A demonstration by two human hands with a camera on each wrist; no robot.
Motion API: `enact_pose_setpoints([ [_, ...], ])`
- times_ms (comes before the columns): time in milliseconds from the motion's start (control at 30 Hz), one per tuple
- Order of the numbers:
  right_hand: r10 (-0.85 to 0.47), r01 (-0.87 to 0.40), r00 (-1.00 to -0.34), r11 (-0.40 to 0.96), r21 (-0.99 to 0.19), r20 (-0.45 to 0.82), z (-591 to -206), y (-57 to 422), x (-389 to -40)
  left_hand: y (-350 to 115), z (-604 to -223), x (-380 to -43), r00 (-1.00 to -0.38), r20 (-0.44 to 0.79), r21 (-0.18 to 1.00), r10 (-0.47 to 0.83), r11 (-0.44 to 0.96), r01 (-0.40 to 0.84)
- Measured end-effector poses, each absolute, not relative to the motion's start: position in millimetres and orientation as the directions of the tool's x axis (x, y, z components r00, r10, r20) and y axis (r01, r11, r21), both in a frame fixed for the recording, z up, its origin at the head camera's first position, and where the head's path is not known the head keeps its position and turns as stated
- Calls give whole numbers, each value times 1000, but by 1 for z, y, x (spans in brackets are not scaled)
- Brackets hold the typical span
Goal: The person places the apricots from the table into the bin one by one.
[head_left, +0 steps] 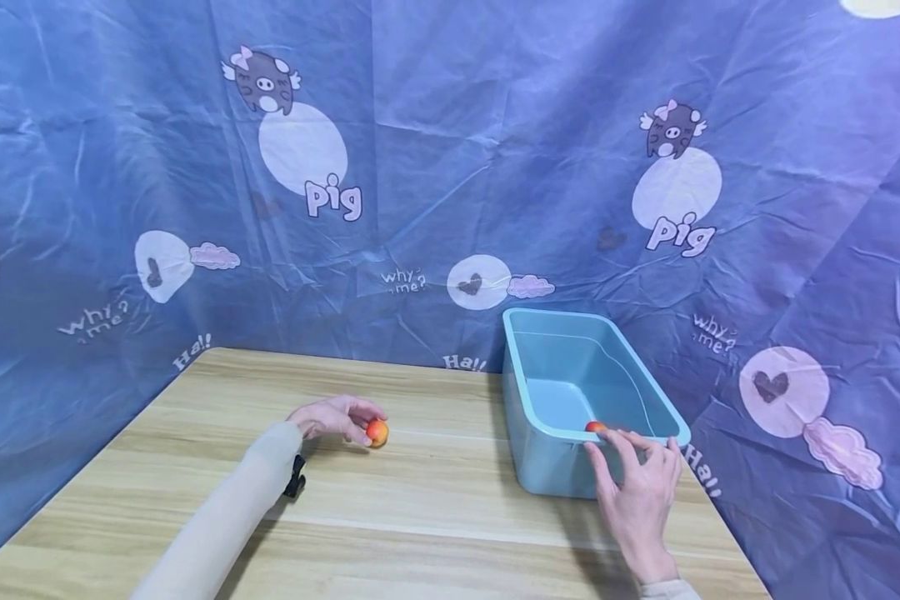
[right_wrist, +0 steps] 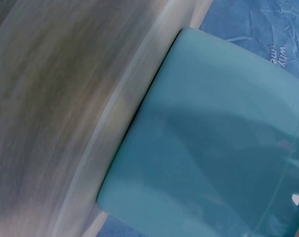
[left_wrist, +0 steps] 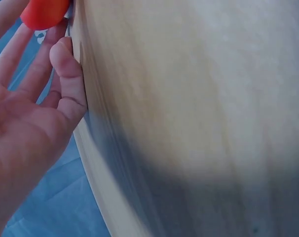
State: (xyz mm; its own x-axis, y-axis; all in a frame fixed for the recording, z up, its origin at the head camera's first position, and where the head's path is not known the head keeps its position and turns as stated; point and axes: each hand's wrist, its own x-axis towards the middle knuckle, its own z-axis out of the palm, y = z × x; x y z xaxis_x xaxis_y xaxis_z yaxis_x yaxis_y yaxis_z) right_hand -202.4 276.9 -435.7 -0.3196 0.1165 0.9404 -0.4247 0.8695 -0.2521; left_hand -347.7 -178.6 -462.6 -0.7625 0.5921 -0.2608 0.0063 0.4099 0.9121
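Note:
At the centre-left of the table my left hand (head_left: 337, 418) holds a small red-and-yellow fruit (head_left: 377, 432) between thumb and fingertips, low over the wood. In the left wrist view the fruit (left_wrist: 45, 14) shows bright red at the top edge, by the fingers (left_wrist: 38, 74). My right hand (head_left: 640, 492) is at the near rim of a light blue plastic tub (head_left: 558, 462), fingers bent at the edge and thumb on the outer side. A second red fruit (head_left: 596, 426) shows just over that rim beside the index fingertip, its lower part hidden by the wall.
The tub stands on the right of a light wood table (head_left: 420, 550), long side running away from me. A blue printed cloth (head_left: 420, 167) hangs behind and at both sides. The right wrist view is mostly the tub's outer wall (right_wrist: 204, 133).

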Motion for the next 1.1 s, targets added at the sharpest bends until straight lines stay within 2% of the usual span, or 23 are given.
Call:
enact_pose_setpoints([
  [433,103,-422,-321,874,-240,941,-435,277,-200,-171,-462,-347,-759,-234,905,608,421,58],
  [800,103,-425,-318,873,-239,942,-435,278,-202,-174,-463,-345,-784,-235,900,574,433,48],
  [1000,96,-427,-332,871,-241,938,-434,278,-201,-176,-463,-342,-776,-226,947,589,320,-33],
  [1100,100,-427,-334,870,-245,937,-434,278,-201,-173,-463,-343,-791,-215,960,573,273,-64],
])
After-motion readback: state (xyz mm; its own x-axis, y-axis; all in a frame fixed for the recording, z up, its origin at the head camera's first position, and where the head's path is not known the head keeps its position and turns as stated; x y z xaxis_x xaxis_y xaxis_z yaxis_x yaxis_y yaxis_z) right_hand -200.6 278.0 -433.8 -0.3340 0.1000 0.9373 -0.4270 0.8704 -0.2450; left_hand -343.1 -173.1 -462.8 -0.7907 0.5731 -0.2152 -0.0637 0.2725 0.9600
